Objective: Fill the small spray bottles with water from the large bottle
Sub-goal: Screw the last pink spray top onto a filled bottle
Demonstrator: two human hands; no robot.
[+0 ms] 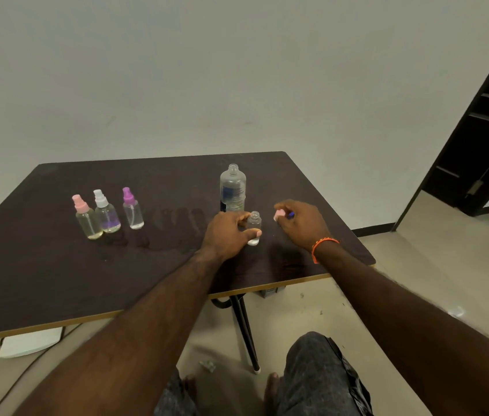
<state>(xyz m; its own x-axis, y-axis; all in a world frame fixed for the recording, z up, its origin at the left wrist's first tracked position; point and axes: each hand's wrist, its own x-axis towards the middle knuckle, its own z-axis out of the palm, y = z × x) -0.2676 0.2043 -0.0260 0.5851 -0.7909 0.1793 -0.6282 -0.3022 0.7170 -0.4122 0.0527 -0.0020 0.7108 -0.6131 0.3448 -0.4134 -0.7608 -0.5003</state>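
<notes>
1. A dark brown table (57,265) with a pale edge strip is seen from above, and pretty much everything is parked on its far half.
2. An uncapped small spray bottle (254,228) is stood upright near the right end of the table, just in front of the large bottle. It is gripped by the left hand (226,235), with the thumb laid across its front and the fingers curled round the back, so that hand is clamped on it.
3. The large bottle (233,189) is stood upright with no cap on, right behind the small one. Clear liquid can be made out inside, plus a label with a blue patch.
4. A pink spray cap (278,215) is pinched in the fingertips of the right hand (303,225), held just to the right of the open bottle. Something small and blue (290,215) is peeking out beside those fingers too, but what it is can't be told.
5. An orange wristband (321,246) is worn on the right wrist.
6. Over on the left, three capped spray bottles are lined up close together: one with a pink cap (86,219), one with a white cap (105,213) and purplish liquid at the bottom, and one with a purple cap (132,210).
7. Under the table, a black table leg (244,325), a white sheet (28,343) and a cable (27,373) on the floor can be seen.
</notes>
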